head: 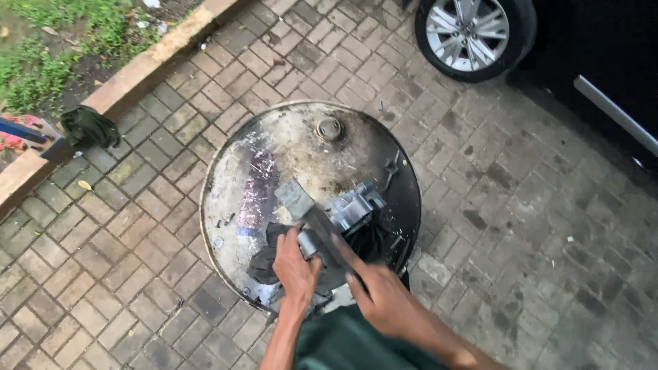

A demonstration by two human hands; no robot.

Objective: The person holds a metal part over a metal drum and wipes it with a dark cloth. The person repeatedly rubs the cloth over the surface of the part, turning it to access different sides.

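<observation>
Just beyond the left hand [296,266], the metal part [351,209] lies under the right hand [384,296]'s hammer [305,207]

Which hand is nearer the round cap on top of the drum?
Left. The left hand lies below the round cap, on the dark cloth; the right hand, gripping the hammer, sits lower still.

A car wheel [471,31], brick paving [521,226], a concrete curb [130,79] and grass [41,62].

right hand [384,298] swings hammer [301,205] over metal part [353,209] (left hand [296,270] steadies it) on drum [274,151].
</observation>
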